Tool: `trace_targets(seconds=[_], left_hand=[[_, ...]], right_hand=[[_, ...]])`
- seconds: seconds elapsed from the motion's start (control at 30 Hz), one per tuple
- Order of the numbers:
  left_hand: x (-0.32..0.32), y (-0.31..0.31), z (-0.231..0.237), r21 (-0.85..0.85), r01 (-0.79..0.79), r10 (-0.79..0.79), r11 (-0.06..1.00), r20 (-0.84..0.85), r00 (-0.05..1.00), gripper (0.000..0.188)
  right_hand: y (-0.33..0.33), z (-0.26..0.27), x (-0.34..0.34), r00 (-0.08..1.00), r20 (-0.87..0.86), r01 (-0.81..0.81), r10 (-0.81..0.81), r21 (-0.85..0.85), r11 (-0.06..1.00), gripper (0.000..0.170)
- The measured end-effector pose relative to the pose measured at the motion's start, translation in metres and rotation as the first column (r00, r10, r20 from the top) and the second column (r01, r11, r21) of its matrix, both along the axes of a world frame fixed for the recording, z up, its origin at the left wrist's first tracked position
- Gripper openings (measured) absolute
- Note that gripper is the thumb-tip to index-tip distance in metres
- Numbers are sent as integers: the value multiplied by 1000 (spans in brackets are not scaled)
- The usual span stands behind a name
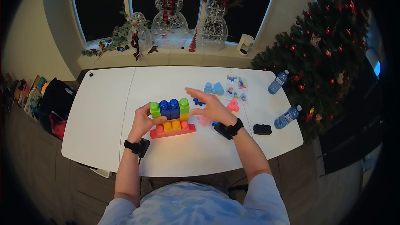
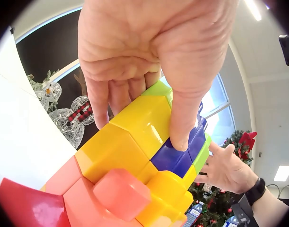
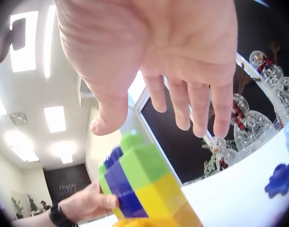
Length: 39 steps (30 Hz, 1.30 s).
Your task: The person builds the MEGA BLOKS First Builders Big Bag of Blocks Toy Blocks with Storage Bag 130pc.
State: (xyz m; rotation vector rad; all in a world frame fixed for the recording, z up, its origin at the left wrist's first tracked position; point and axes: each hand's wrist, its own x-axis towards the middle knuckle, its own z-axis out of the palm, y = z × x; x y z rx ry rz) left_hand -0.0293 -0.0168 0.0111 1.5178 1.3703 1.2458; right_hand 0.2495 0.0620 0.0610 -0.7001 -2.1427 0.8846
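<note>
In the head view, a stack of toy building blocks (image 1: pixel 170 110) stands before me on the white table (image 1: pixel 96 112). Green and dark blue blocks top it, yellow and orange ones sit lower, and a long red base (image 1: pixel 183 131) lies beneath. My left hand (image 1: pixel 143 124) grips the stack's left end. The left wrist view shows its thumb (image 2: pixel 182 118) pressed on the blue block's front face, with the fingers behind, partly hidden. Just off the right end, my right hand (image 1: pixel 213 109) is spread open and holds nothing. In the right wrist view its fingers (image 3: pixel 199 104) are extended above the green block (image 3: pixel 143 163).
Right of the stack lie light blue blocks (image 1: pixel 213 88), a dark blue gear-shaped piece (image 1: pixel 199 101), pink pieces (image 1: pixel 232 105) and a picture sheet (image 1: pixel 236 88). Two water bottles (image 1: pixel 287 117) and a black case (image 1: pixel 262 129) occupy the right side. Wire snowmen (image 1: pixel 168 16) line the windowsill.
</note>
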Motion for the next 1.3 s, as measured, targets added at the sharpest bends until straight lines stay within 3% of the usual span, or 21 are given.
trace_targets(seconds=[0.03, 0.1, 0.13, 0.17, 0.2, 0.27, 0.37, 0.53, 0.67, 0.77, 0.9, 0.97, 1.0, 1.07, 1.1, 1.17, 1.3], left_hand=[[-2, 1, -2, -2, 2, -2, 1000, 1, 1000, 38], [-8, 4, -6, 56, -14, 13, 998, 13, 1000, 34], [-12, 5, -5, 57, -17, 18, 998, -15, 1000, 36], [-16, 7, -4, 55, -18, 19, 998, -14, 1000, 36], [-20, 9, -3, 47, -33, 33, 998, -10, 999, 36], [-28, 15, -4, 45, -45, 45, 998, -8, 999, 35], [-35, 25, -7, 46, -45, 43, 998, 26, 999, 35], [-35, 35, -4, 57, -11, 8, 998, 46, 999, 35], [-31, 44, -5, 52, -2, -1, 999, 53, 999, 34], [-30, 47, -4, 46, -2, -1, 999, 60, 998, 34], [-30, 46, -3, 44, 2, -5, 999, 71, 997, 34], [-30, 47, -5, 33, -3, 1, 999, 56, 998, 35], [-31, 48, -6, 29, -10, 8, 1000, 41, 999, 35], [-30, 48, -6, 23, -4, 3, 1000, 51, 999, 35], [-30, 48, -6, 20, -7, 6, 1000, 61, 998, 35], [-30, 49, -8, 36, 1, -3, 999, 61, 998, 35], [-31, 47, -6, 45, 3, -5, 999, 52, 999, 36]], right_hand=[[2, 7, 11, 1000, 1, 2, -2, -2, 1000, 56], [2, 23, 39, 972, 117, 216, -202, -125, 968, 66], [1, 24, 54, 972, 119, 215, -201, -127, 968, 66], [-1, 24, 69, 889, 408, 261, -208, -79, 962, 67], [-5, 23, 83, 723, 659, 291, -207, -19, 957, 67], [-14, -15, 109, 607, 765, 242, -213, 78, 967, 64], [-30, -56, 119, 524, 810, 256, -261, 143, 956, 56], [-11, -106, 135, 566, 748, 315, -346, 192, 930, 52], [10, -106, 125, 549, 661, 472, -511, 259, 843, 52], [11, -95, 118, 512, 653, 470, -558, 330, 819, 45], [9, -69, 108, 549, 601, 449, -581, 374, 811, 38], [2, -61, 97, 663, 402, 512, -632, 373, 774, 31], [0, -65, 94, 658, 405, 517, -635, 370, 771, 31], [1, -75, 89, 753, 368, 414, -545, 379, 827, 33], [-1, -79, 83, 749, 368, 418, -551, 382, 824, 33], [-5, -90, 73, 628, 535, 421, -565, 376, 825, 38], [-4, -114, 67, 583, 590, 465, -559, 321, 825, 44]])
